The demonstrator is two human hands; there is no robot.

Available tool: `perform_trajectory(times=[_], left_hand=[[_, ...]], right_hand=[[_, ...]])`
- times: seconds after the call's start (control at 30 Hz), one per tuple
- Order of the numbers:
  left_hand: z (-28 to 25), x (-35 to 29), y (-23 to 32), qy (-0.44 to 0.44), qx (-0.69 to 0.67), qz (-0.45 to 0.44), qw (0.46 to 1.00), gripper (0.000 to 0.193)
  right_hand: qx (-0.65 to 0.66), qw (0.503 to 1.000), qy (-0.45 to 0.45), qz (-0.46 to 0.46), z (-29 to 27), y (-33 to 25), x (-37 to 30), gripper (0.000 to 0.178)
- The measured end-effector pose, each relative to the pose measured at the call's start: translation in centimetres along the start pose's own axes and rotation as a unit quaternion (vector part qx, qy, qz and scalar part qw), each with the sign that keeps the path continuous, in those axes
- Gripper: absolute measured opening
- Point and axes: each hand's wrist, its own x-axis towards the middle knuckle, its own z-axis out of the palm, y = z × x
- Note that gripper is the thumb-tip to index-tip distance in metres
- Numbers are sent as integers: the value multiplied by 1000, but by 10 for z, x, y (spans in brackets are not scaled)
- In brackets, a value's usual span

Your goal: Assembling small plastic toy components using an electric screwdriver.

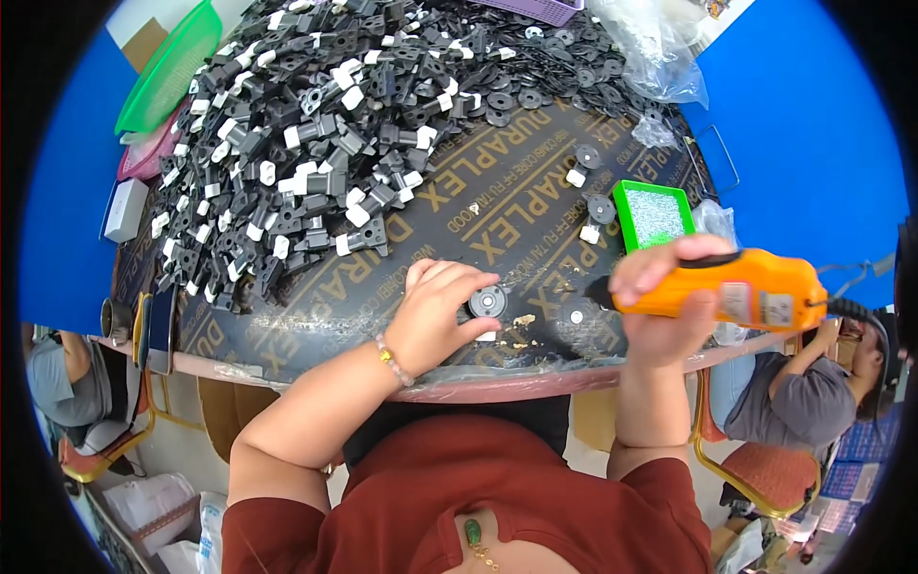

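Left hand (435,316) pinching a round black part (487,302) on the table (382,316); right hand (669,306) gripping an orange screwdriver (736,287) just right of it.

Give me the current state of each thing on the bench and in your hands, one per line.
left hand: closed on the black round part, pressing it to the table.
black round part: flat on the table, held.
right hand: gripping the orange power screwdriver.
orange power screwdriver: held sideways, tip toward the part, not touching.
green tray: full of small silvery pieces.
pile of black parts: heaped, loose.
green basket: tilted at the table edge.
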Motion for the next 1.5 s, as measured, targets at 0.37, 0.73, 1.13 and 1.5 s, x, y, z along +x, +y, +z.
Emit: perform_trajectory(times=[0.37,0.73,1.13,1.5], left_hand=[[-2,3,0,4,0,4,1000,51],[-1,3,1,10,-4,7,1000,46],[-1,4,3,7,1,5,1000,48],[-2,2,7,19,33,36,999,52]], right_hand=[[62,994,-46,79,38,47,1,40],[46,994,-76,65,38,49,-2,41],[-35,986,-106,126,44,49,-2,38],[-37,999,13,-13,-27,7,30,35]])
